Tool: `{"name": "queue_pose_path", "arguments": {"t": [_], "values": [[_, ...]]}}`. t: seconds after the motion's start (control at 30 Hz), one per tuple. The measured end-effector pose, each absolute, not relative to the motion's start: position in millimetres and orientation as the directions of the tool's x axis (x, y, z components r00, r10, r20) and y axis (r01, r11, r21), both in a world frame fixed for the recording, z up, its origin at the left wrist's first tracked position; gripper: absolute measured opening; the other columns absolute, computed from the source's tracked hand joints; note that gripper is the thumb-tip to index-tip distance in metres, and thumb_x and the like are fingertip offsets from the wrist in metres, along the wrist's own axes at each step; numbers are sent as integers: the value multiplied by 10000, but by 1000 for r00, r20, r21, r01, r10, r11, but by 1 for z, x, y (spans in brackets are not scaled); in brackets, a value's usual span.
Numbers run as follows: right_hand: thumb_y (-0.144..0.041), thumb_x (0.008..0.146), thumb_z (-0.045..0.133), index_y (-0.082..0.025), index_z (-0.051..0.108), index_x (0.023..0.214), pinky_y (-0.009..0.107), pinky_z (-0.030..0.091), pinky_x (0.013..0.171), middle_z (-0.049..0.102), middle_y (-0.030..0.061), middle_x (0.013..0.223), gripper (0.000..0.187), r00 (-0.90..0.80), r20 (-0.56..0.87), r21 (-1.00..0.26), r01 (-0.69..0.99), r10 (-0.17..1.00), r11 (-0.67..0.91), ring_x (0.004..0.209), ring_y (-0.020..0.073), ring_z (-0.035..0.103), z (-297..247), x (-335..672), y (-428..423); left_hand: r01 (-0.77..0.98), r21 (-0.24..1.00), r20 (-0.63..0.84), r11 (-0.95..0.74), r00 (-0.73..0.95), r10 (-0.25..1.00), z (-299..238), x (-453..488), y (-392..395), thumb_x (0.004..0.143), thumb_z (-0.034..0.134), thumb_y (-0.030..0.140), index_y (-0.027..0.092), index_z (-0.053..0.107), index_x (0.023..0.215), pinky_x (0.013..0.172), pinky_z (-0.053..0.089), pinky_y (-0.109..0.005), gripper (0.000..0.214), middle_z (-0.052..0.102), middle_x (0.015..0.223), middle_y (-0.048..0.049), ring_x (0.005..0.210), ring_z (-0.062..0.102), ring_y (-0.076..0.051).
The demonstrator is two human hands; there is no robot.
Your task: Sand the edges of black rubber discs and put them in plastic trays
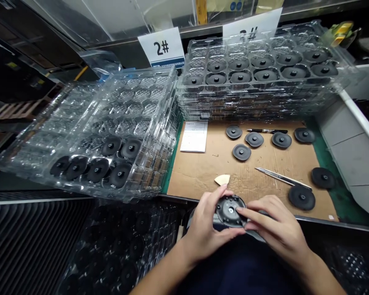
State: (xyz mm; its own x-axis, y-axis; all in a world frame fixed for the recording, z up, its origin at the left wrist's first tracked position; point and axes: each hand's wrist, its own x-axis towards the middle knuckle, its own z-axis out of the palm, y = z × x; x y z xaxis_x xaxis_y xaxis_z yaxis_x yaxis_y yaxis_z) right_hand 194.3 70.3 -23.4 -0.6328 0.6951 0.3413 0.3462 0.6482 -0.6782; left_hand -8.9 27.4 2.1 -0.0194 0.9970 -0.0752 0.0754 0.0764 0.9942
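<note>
A round black disc part (pixel 229 210) with a pale centre is held low in the middle, just over the near edge of the bench. My left hand (pixel 204 225) grips its left rim with thumb and fingers curled round it. My right hand (pixel 275 227) is closed at its right side, with the forefinger tip pressed near the centre. Something grey shows under the right hand's fingers; I cannot make it out.
Several loose black discs (pixel 253 139) lie on a brown cardboard sheet (pixel 203 172), with a black pen (pixel 266 131), tweezers (pixel 281 177), a cream pick (pixel 222 179) and a paper slip (pixel 194 136). Clear blister trays (pixel 89 135) stand left; another stack (pixel 258 78) behind.
</note>
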Motion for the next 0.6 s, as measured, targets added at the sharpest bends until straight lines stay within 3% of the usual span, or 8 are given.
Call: {"name": "queue_pose_path", "arguments": {"t": [0.1, 0.17, 0.23, 0.37, 0.47, 0.6], "values": [[-198, 872, 545, -179, 656, 926, 285, 403, 592, 590, 30, 693, 125, -552, 365, -737, 320, 749, 595, 634, 135, 512, -19, 183, 68, 16, 936, -350, 351, 130, 928, -2, -13, 27, 754, 638, 455, 170, 669, 1009, 832, 462, -349, 384, 694, 915, -110, 870, 630, -236], [-173, 895, 466, -166, 593, 734, 263, 360, 518, 503, 13, 577, 206, -484, 385, -781, 283, 786, 557, 544, 120, 450, -21, 169, 60, -19, 882, -463, 470, 149, 874, -10, -20, 17, 796, 471, 609, 139, 663, 796, 625, 488, -310, 507, 658, 651, -66, 615, 621, -184], [-185, 908, 430, -172, 546, 669, 259, 373, 506, 498, 16, 561, 265, -534, 389, -794, 217, 750, 567, 527, 122, 461, -29, 155, 54, 7, 853, -522, 522, 57, 851, -20, -34, -1, 777, 456, 653, 132, 623, 702, 523, 469, -284, 553, 612, 553, -27, 508, 586, -155], [-293, 906, 467, -199, 648, 790, 258, 486, 617, 670, 32, 721, 234, -827, 242, -759, 165, 508, 630, 648, 152, 627, -66, 140, 62, 139, 695, -635, 706, -342, 692, -26, -102, -70, 847, 557, 404, 119, 621, 846, 623, 526, -304, 293, 651, 768, -16, 661, 620, -133], [-400, 875, 492, -246, 698, 818, 232, 518, 583, 723, -9, 777, 264, -912, 78, -687, 244, 403, 684, 668, 160, 684, -105, 139, 82, 140, 483, -505, 864, -762, 406, -4, -172, -153, 880, 520, 325, 173, 575, 1087, 808, 517, -396, 262, 593, 1134, -83, 950, 596, -189], [-495, 824, 495, -204, 718, 808, 234, 540, 560, 739, 19, 809, 367, -842, 23, -680, 382, 539, 626, 691, 193, 702, -146, 148, 98, -62, 196, -259, 979, -966, -10, 28, -241, -273, 874, 530, 327, 182, 539, 1159, 845, 500, -430, 320, 558, 1199, -92, 1018, 575, -218]]}}
